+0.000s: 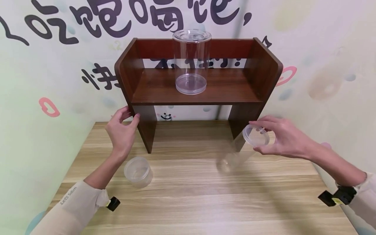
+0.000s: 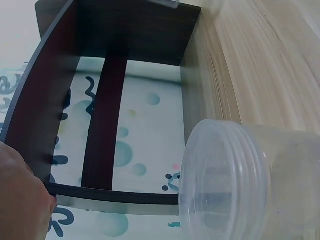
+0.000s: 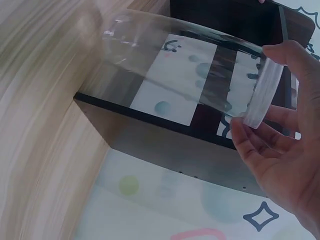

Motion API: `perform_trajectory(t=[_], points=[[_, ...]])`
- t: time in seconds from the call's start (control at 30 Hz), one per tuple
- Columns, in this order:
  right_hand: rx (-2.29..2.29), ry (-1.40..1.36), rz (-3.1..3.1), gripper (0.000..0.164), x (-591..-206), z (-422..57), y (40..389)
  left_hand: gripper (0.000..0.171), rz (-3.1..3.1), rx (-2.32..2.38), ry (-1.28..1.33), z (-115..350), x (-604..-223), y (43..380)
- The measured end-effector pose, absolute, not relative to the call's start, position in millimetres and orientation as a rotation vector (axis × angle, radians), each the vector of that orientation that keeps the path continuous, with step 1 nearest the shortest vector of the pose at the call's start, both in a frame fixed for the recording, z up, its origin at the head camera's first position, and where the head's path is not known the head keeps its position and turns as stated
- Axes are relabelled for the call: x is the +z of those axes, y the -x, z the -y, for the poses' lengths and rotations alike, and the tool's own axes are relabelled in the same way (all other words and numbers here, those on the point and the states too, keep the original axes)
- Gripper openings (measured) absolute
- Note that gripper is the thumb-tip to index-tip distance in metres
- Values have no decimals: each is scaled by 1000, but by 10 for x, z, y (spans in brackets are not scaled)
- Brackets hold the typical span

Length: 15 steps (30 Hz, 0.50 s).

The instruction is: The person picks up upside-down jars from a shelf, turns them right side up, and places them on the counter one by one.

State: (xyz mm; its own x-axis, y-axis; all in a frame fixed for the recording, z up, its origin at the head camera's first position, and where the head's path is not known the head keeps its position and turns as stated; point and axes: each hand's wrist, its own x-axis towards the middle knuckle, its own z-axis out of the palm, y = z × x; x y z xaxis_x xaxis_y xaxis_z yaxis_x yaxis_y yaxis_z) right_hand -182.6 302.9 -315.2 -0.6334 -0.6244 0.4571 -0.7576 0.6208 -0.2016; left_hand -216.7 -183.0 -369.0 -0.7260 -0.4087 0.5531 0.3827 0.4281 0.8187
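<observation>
With thumb and fingers my left hand [image 1: 121, 133] grips the left side panel of a dark brown wooden desk shelf [image 1: 158, 89]. My right hand [image 1: 280, 137] pinches a tall clear plastic jar [image 1: 256, 136] by its lidded end, in front of the shelf's right panel. In the right wrist view the jar [image 3: 185, 67] lies slanted, its far end toward the table. A short, wide translucent plastic jar [image 1: 138, 172] stands on the table near my left forearm; the left wrist view shows its ribbed lid [image 2: 225, 180] up close.
A large clear jar [image 1: 191, 63] stands on the shelf's upper board, around its middle. The shelf stands on a light wood-grain table [image 1: 188, 202] against a wall [image 1: 53, 75] with dark lettering and painted hearts.
</observation>
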Motion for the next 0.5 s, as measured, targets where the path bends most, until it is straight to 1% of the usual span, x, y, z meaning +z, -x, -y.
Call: perform_trajectory(t=[0.2, 0.5], points=[[493, -1206, 2464, 68, -3242, -3086, 1860, 29, 1942, -1350, -8, 1826, -3685, 2171], [400, -1151, 2547, 70, -3376, -3185, 1826, 29, 1933, -1357, 17, 1838, -3711, 2190]])
